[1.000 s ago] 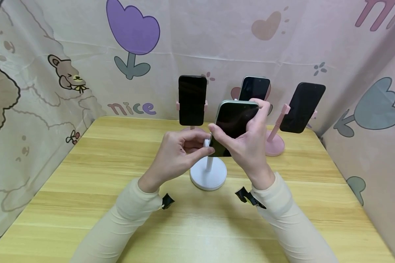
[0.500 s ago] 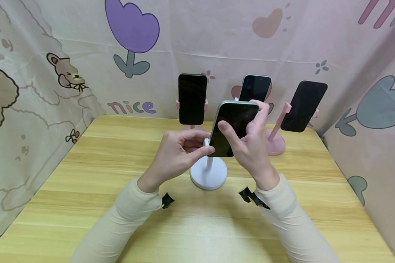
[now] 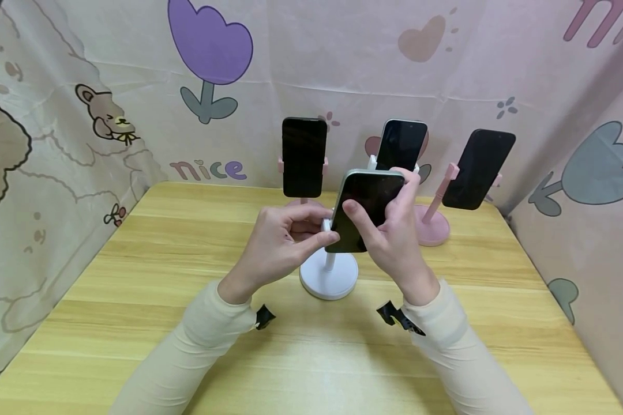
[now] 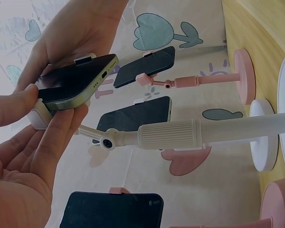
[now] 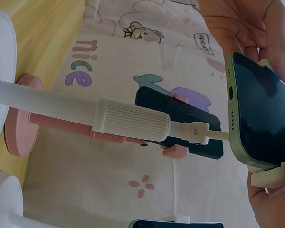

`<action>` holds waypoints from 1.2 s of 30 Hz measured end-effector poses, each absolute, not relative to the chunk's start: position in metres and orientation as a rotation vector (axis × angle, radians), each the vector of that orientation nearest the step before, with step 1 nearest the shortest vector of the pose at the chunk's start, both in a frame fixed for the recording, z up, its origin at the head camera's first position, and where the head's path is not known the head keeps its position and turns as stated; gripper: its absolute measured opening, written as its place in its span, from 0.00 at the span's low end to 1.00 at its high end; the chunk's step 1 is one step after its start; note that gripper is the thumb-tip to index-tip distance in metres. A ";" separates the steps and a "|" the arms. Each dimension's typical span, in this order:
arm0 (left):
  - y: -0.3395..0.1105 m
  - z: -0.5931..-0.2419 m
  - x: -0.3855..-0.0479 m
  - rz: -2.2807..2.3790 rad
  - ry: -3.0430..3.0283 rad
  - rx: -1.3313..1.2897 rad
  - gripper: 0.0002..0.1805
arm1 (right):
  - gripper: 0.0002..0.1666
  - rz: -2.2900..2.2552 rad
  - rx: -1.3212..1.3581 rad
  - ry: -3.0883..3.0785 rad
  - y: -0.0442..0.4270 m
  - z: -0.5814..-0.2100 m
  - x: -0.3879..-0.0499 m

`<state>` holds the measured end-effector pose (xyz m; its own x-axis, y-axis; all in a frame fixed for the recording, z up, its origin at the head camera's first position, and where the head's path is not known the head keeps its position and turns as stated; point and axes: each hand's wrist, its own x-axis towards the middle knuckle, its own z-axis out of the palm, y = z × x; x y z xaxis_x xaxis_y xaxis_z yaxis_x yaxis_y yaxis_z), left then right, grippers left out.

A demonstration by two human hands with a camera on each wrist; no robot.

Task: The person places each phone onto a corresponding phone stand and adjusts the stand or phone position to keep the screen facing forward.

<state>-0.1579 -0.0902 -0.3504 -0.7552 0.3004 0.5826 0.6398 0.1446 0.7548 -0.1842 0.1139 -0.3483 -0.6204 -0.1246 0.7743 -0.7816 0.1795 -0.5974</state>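
Observation:
A phone (image 3: pixel 364 212) with a pale green frame and dark screen sits between the clamp arms of a white phone stand (image 3: pixel 330 273). My left hand (image 3: pixel 282 242) pinches the white clamp arm (image 4: pixel 40 117) at the phone's left edge between thumb and fingers. Along the opposite edge, my right hand (image 3: pixel 397 236) grips the phone, its thumb lying over the screen. The other clamp arm (image 5: pixel 274 175) shows beside that hand in the right wrist view. Below the phone, the ribbed collar (image 5: pixel 133 118) and pole of the stand are visible. The right fingers behind the phone are mostly hidden.
Behind stand more phones in holders: a black phone (image 3: pixel 304 157) on a pink stand, a phone (image 3: pixel 402 144) in a white clamp, and a tilted black phone (image 3: pixel 479 168) above a pink base (image 3: pixel 433 227). A printed curtain (image 3: pixel 332 57) borders the wooden table (image 3: pixel 161 253).
The phone has dropped slightly, its top edge now lower in the head view. My right thumb has shifted from the phone's left edge onto the screen. The left hand has stayed put.

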 end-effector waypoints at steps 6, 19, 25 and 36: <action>-0.089 -0.350 -0.158 -1.641 -2.135 -0.906 0.12 | 0.50 1.476 0.850 -1.903 0.115 -0.354 -0.184; -0.088 -0.349 -0.158 -1.634 -2.122 -0.922 0.11 | 0.53 1.442 0.856 -1.913 0.117 -0.365 -0.182; -0.088 -0.349 -0.157 -1.634 -2.122 -0.918 0.12 | 0.54 1.430 0.859 -1.907 0.116 -0.368 -0.181; -0.087 -0.349 -0.158 -1.618 -2.142 -0.902 0.12 | 0.45 1.880 0.834 -1.838 0.129 -0.375 -0.190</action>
